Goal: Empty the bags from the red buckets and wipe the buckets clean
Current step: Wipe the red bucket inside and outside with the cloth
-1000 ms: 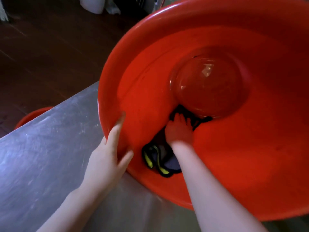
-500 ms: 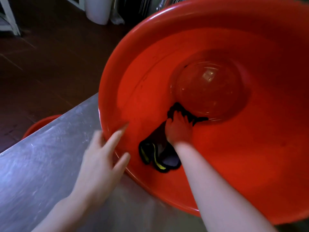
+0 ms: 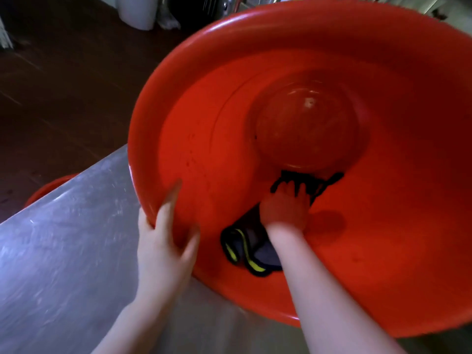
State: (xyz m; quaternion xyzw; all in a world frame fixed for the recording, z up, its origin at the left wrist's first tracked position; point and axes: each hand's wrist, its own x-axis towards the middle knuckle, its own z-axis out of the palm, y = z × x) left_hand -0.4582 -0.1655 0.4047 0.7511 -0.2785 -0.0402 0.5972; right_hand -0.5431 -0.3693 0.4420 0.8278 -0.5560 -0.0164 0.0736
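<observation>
Two hands are at work on one large red bucket (image 3: 306, 24), which lies tipped on its side on the metal worktop (image 3: 63, 251). Its mouth is turned toward the person and its round bottom faces away. The left part of its rim reaches the worktop's far edge, and its lower rim rests on the metal surface.

The left hand (image 3: 163, 241) is at the lower left of the rim. Its fingers (image 3: 173, 198) are stretched long and nearly straight, with the forefinger and thumb lying against the inside wall and at least one other finger showing outside the rim. The hand is blurred, so I cannot tell how firmly it bears on the plastic.

The right hand (image 3: 283, 208) reaches deep inside the bucket, its forearm passing over the lower rim. Its fingers (image 3: 290, 189) are spread and laid flat on a dark cloth (image 3: 245, 249) with yellow-green edging, pressing it against the lower inside wall just below the bottom. Part of the cloth sticks out past the fingertips and the rest is bunched beside the wrist.

Beyond the worktop's far edge, low at the left, the rim of a second red bucket (image 3: 48, 187) shows over the dark floor (image 3: 63, 85). A white container (image 3: 138, 11) stands on that floor at the top.
</observation>
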